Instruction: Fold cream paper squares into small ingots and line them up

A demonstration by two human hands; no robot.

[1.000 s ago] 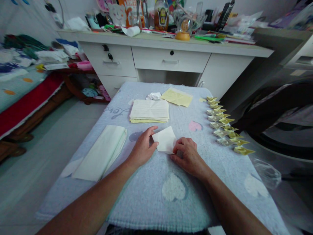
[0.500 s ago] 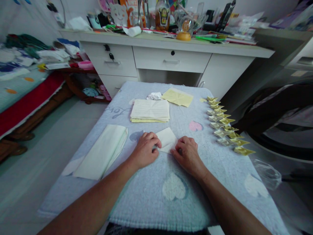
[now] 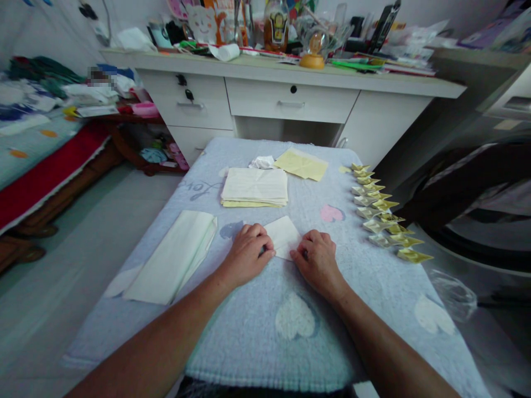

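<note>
A small folded piece of white paper [image 3: 284, 235] lies on the cloth-covered table between my hands. My left hand [image 3: 251, 251] has its fingers curled and pressed at the paper's lower left edge. On the other side, my right hand [image 3: 317, 257] pinches the lower right corner with thumb and curled fingers. Behind the paper sits a stack of white and yellow sheets [image 3: 254, 188]. To the left of my left hand rests a large folded white paper [image 3: 174, 257]. Folded paper boats [image 3: 377, 210], yellowish and whitish, stand in rows at the table's right.
A yellow sheet [image 3: 302, 165] and a crumpled white tissue [image 3: 262, 162] lie at the table's back. Beyond stands a white desk [image 3: 290, 102] crowded with a bottle [image 3: 276, 27] and other items. A bed [image 3: 45, 149] is at left, a clear plastic bag [image 3: 452, 296] at right.
My left fingers have shifted slightly right along the paper's lower edge. The crease lines seen on the paper before look flatter now. My right hand has barely moved.
</note>
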